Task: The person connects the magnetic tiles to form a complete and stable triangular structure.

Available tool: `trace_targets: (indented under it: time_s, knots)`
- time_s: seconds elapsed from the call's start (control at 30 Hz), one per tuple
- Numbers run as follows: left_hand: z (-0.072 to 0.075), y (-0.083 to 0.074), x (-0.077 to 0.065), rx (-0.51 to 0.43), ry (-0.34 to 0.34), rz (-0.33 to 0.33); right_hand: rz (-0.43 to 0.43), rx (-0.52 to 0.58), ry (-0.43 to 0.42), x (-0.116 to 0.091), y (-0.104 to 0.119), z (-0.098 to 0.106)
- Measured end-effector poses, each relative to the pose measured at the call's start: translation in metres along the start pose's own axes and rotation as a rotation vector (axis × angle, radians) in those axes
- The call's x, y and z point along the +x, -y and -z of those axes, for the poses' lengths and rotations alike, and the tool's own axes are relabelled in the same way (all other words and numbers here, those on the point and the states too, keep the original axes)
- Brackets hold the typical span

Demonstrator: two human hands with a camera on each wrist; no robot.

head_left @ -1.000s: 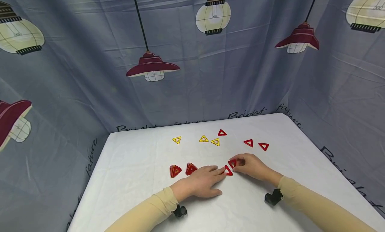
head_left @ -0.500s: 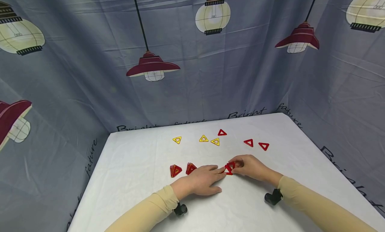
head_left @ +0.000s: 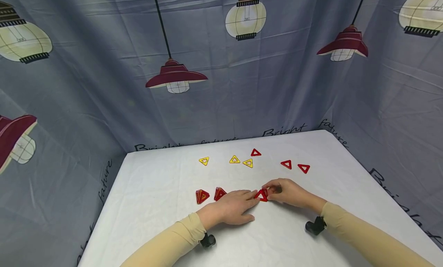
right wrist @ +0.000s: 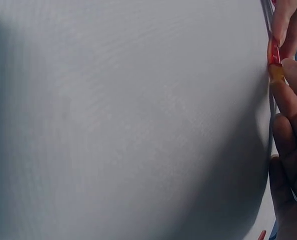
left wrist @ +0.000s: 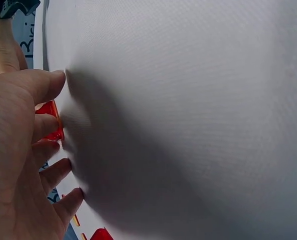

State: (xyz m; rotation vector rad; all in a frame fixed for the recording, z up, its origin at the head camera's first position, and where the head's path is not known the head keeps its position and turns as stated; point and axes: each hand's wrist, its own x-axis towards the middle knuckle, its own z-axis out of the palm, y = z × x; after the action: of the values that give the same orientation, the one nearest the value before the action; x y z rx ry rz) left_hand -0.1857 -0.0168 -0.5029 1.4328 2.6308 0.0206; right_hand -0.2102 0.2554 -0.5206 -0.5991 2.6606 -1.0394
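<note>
The red triangle (head_left: 265, 195) lies between the 2 hands: just right of the left fingertips and just left of the right ones, touched from both sides, so neither hand is nearer. The left hand (head_left: 236, 208) is palm down, fingers straight and spread, its foremost fingertips at the triangle's left edge. The right hand (head_left: 290, 192) pinches the right edge between thumb and finger. The sides look about equal, so no long axis stands out; 1 corner points away, past the fingertips. Whether it is 1 triangle or 2 overlapping, I cannot tell. Left of the left fingers sit 2 red stacks (head_left: 202, 196), 1 partly hidden by that hand. Beyond the fingers lie 3 yellow triangles (head_left: 234, 162) and, farther right, 3 loose red triangles (head_left: 290, 165).
</note>
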Motion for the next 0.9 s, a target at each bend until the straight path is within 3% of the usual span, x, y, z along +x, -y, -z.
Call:
trace_targets:
  time_s: [0.47, 0.9]
  knots:
    - [0.0025, 0.0005, 0.0007, 0.035, 0.002, -0.005, -0.002, -0.029, -0.008, 0.0032, 0.0035, -0.0024]
    - [0.0027, 0.0007, -0.0008, -0.009, 0.026, -0.003, 0.017, -0.011, -0.009, 0.0007, 0.0031, -0.0031]
